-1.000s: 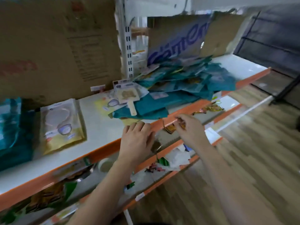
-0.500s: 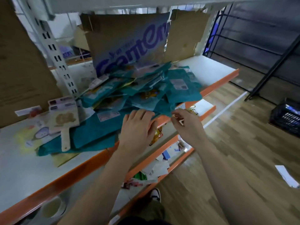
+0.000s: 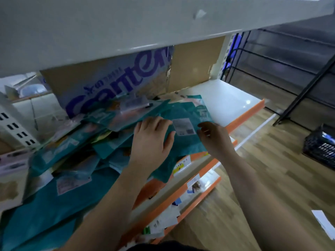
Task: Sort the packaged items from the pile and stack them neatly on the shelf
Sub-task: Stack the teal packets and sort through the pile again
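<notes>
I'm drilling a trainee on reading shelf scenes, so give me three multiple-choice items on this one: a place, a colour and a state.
1. Where does the black plastic crate stand?
A) on the wooden floor, right of the shelves
B) on the top shelf
C) on the pile of packets

2. What colour is the front edge of the white metal shelf?
A) blue
B) orange
C) black

3. How does the left hand lie?
A) in a fist, in the air
B) pinching a paper cup
C) fingers straight, flat on a teal plastic packet with a white label

Answers:
1 A, the crate sits on the floorboards beside the shelving.
2 B, the lip is orange all along.
3 C, its palm rests on the packet.
</notes>
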The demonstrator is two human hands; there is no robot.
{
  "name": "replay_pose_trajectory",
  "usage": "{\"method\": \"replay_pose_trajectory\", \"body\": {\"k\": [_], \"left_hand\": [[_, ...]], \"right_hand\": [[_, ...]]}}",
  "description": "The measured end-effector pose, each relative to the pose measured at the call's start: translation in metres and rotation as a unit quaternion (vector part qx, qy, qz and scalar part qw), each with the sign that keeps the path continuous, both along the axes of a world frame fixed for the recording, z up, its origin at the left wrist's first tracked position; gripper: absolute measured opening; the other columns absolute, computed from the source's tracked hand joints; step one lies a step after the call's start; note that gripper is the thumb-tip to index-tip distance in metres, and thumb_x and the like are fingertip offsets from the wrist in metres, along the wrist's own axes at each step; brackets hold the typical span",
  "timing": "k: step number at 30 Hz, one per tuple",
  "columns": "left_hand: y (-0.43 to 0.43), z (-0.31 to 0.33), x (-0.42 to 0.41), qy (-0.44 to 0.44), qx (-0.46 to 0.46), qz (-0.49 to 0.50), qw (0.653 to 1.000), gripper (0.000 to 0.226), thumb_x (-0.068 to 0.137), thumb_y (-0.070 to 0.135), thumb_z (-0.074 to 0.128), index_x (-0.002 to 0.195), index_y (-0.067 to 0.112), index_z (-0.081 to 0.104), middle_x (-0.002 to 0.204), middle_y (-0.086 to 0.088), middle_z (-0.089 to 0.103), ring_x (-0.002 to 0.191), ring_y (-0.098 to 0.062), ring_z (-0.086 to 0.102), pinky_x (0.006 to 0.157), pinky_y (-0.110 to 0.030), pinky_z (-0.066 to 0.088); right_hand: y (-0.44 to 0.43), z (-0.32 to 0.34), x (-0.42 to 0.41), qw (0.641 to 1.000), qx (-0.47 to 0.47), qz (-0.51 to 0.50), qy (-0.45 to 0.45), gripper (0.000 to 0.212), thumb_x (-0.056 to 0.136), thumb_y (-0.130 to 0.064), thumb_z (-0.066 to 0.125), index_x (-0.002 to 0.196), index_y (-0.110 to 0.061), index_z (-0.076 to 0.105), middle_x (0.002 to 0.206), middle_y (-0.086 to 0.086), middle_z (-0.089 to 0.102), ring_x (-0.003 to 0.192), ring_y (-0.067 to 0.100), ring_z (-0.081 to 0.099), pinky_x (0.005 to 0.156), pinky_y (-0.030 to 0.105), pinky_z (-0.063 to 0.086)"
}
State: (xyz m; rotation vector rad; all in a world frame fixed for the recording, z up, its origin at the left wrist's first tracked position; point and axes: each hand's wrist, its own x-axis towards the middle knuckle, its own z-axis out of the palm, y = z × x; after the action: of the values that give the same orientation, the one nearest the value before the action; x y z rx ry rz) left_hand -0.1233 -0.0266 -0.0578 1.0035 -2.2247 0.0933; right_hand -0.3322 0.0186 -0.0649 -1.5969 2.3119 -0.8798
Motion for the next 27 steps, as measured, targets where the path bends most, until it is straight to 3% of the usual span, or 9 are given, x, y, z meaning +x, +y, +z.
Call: {"method": "replay_pose_trajectory", "body": {"k": [7,15,21,27], "left_hand": [[-0.008,-0.01,-0.035,-0.016,-0.005,0.053,0.998,0.027,0.095,0.032,0.053,0.106,0.011,0.066,0.105,-0.007,0.065,0.1,-0.029,0.061,0.086,-0.04,0.046],[0.008,-0.015,-0.092,-0.029,0.048,0.207,0.977,0.031,0.097,0.037,0.044,0.106,0.015,0.065,0.103,-0.003,0.064,0.096,-0.026,0.059,0.083,-0.036,0.04],[0.033,-0.027,-0.114,-0.017,0.088,0.301,0.949,0.034,0.096,0.037,0.043,0.107,0.014,0.066,0.107,-0.005,0.065,0.1,-0.028,0.057,0.087,-0.038,0.036],[0.054,-0.032,-0.12,-0.005,0.112,0.36,0.926,0.038,0.096,0.039,0.041,0.111,0.014,0.065,0.111,-0.004,0.065,0.102,-0.027,0.057,0.088,-0.038,0.037]], "right_hand": [[-0.054,-0.01,-0.051,0.997,-0.003,0.076,-0.003,0.029,0.095,-0.022,0.059,0.121,-0.011,0.065,0.113,0.01,0.067,0.095,0.027,0.065,0.083,0.033,0.05],[-0.101,-0.02,-0.098,0.981,0.034,0.19,-0.03,0.035,0.095,-0.024,0.06,0.126,-0.009,0.06,0.119,0.014,0.066,0.101,0.027,0.066,0.088,0.044,0.055],[-0.114,-0.028,-0.105,0.955,0.073,0.251,-0.139,0.054,0.089,-0.03,0.068,0.134,-0.014,0.044,0.118,0.005,0.06,0.102,0.018,0.06,0.07,0.024,0.05],[-0.12,-0.039,-0.101,0.919,0.084,0.221,-0.316,0.055,0.072,-0.017,0.084,0.109,-0.032,0.046,0.114,0.004,0.062,0.102,0.024,0.063,0.08,0.041,0.058]]}}
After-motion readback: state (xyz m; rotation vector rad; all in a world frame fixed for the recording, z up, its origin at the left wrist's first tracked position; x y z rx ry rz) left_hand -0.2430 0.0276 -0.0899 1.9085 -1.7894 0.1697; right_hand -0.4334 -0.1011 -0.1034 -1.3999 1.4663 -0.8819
